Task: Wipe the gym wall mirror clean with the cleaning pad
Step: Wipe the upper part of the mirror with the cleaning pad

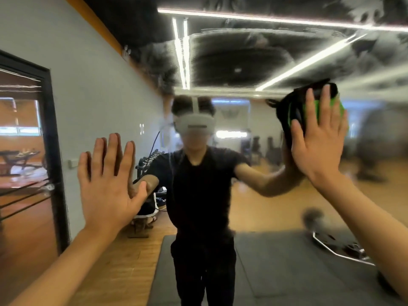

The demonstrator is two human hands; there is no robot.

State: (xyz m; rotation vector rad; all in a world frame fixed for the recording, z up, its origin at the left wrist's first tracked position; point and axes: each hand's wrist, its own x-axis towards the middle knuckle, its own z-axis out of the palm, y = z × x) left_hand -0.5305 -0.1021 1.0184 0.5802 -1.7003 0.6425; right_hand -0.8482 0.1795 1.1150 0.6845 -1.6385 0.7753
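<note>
A person stands right in front of a big mirror (254, 62) on the gym wall. The left hand (108, 186) is flat against the glass on the left side, low down, with its fingers (114, 155) straight and spread a little apart. It holds nothing. The right hand (318, 142) is up higher on the right side and presses a cleaning pad (302, 100) onto the glass. The pad is black and green, and it sits between the palm and the mirror, with its top and left edge sticking out past the hand. The right fingers (325, 102) are straight and close together, lying flat over the pad, not curled round it. The top part of the mirror is smeared with cloudy gray streaks. In the glass you can see the person in a black shirt (198, 184), a dark floor mat (276, 261) and a wood floor (254, 206). To the far left is a gray wall (88, 85) with a black door frame (53, 151).
</note>
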